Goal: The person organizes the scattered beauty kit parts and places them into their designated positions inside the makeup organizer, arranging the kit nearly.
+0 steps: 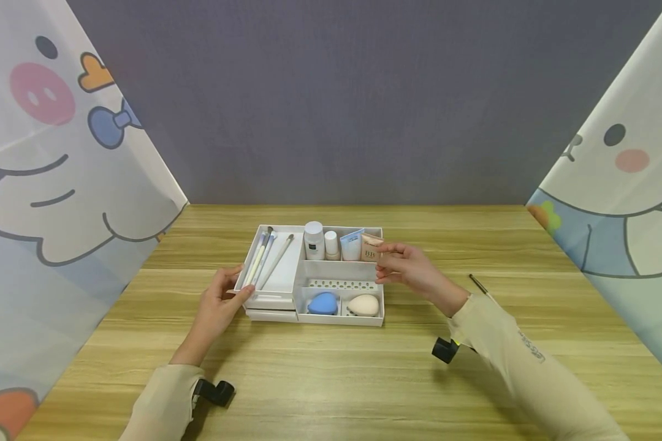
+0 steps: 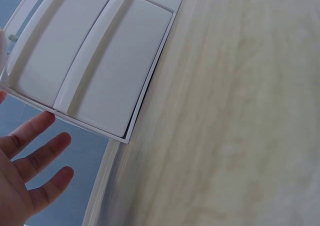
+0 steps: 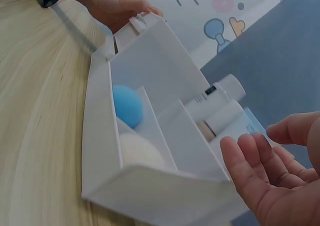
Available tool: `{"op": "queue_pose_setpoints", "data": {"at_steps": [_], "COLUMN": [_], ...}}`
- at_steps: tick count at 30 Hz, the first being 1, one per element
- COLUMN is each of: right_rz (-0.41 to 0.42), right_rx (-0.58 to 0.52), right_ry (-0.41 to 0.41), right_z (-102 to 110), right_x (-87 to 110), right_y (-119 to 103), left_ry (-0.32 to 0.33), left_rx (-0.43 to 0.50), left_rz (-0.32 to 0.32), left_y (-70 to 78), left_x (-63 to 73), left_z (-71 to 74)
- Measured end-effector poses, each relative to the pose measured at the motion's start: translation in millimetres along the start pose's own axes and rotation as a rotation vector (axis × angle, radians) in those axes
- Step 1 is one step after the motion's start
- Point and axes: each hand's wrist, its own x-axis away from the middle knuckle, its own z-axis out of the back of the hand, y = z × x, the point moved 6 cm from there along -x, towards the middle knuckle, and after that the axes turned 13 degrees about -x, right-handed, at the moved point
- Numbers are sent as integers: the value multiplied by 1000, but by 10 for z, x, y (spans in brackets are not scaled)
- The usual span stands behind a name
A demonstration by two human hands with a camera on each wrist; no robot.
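A white cosmetics organizer [image 1: 272, 269] lies on the wooden table. My left hand [image 1: 220, 299] grips its left front corner, thumb on the rim and fingers along the side; in the left wrist view some fingers are spread. At the back right compartment, my right hand [image 1: 410, 269] pinches the top of a beige BB cream tube [image 1: 370, 250], which the fingers hide in the right wrist view. Beside that tube stand a light blue tube [image 1: 352, 246], a small white-capped bottle [image 1: 331, 245] and a larger white bottle [image 1: 314, 241]. Several makeup brushes [image 1: 276, 262] lie in the left tray.
A blue makeup sponge [image 1: 323, 304] and a cream one [image 1: 363, 305] sit in the front compartments. Two drawer fronts [image 2: 117, 66] show below the brush tray. A thin dark brush [image 1: 479, 284] lies on the table near the right sleeve. A grey panel [image 1: 353, 104] stands behind.
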Motion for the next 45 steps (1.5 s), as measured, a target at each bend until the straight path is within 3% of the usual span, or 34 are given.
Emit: {"op": "queue_pose_setpoints", "data": {"at_steps": [21,33,40,45], "right_rz": [-23,-78,-85,-95], "right_rx": [124,237,249,340], "right_ry": [50,16,-28,-10], "right_z": [609,988,1219,1418], "right_x": [337,531,627,688], "right_y": [-63,-149,-212,-241], "left_ry": [4,-2,-3,-7], "left_rx": [22,10,1,6], "left_rz": [-6,-1,-10,-2], "left_y": [30,9,22,21], "left_x": [10,5,9,8], "left_z": [3,-2,6,6]}}
